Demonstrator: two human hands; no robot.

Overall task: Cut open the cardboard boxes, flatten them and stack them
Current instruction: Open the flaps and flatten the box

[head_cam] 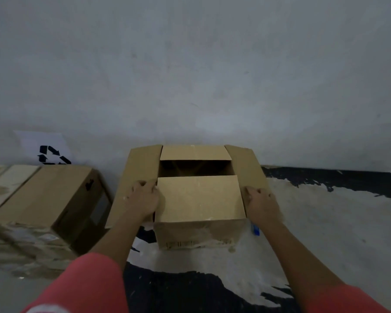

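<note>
Cardboard in the grip: the left hand (142, 199) and the right hand (260, 204) are each curling their fingers over a top side edge of the open box (199, 229), one on either side of the near flap (199, 197). Both grips are looking closed on the board, though the fingertips are hiding behind the edges.
Flaps: the near flap is lying folded in over the opening, the far flap (195, 152) is leaning inward, and the side flaps (140, 166) are splaying outward under the hands.
Box position: it is sitting upright on the floor (325, 222), between the two forearms and close to the grey wall (190, 75).
Handling: the dark gap is showing nothing inside, so it is probably lifting light. The panels are likely staying stiff while the creases give, so the side rims near the corners are looking like the surest hold; a flap alone would just be folding.
Blue object (255, 229): lying on the floor just beside the box's near right corner, under the right wrist. It is too small to identify.
Second box (43, 199): standing to the left, apart, closed.
Recycling sign (52, 152): leaning against the wall behind that box.
</note>
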